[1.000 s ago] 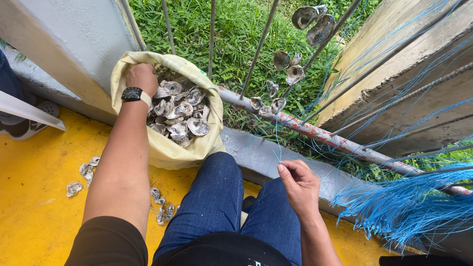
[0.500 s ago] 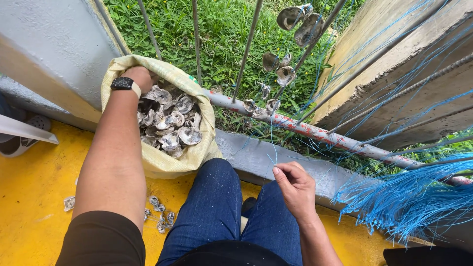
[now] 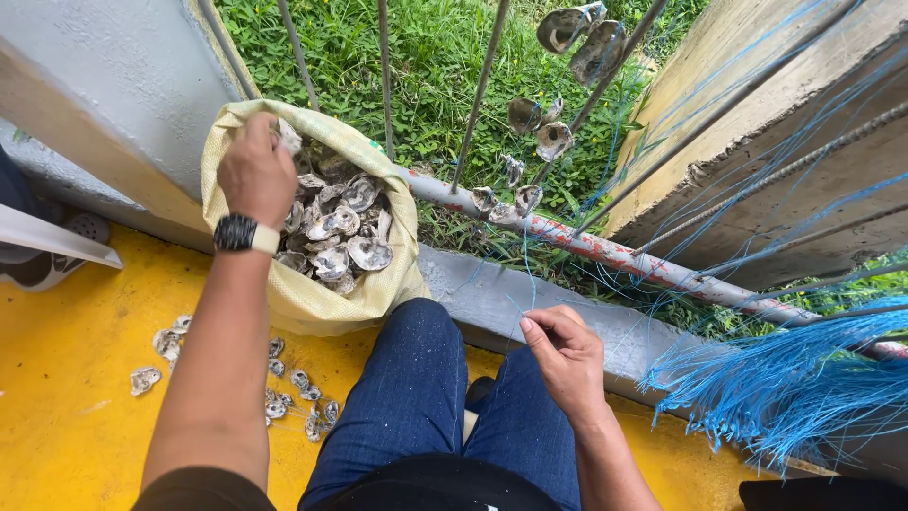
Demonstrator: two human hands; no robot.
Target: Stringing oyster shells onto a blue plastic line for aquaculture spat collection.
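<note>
Left hand (image 3: 255, 175) with a black watch (image 3: 236, 233) inside a yellow sack (image 3: 312, 303) of shells (image 3: 345, 237) at upper left, right hand (image 3: 566, 355) pinching thin blue string (image 3: 526, 265) at the middle, loose shells (image 3: 284, 397) on the yellow floor (image 3: 66, 416) at lower left, blue string bundle (image 3: 794, 378) at right.

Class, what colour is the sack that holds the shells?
Pale yellow woven sack, seen in the head view.

The open mouth of the yellow woven sack (image 3: 312, 303) is partly taken up by the left hand (image 3: 255, 175). Beyond it, passage is barred by thin upright metal rods (image 3: 479, 95) and taut blue strings (image 3: 757, 85), with narrow gaps left between.
</note>
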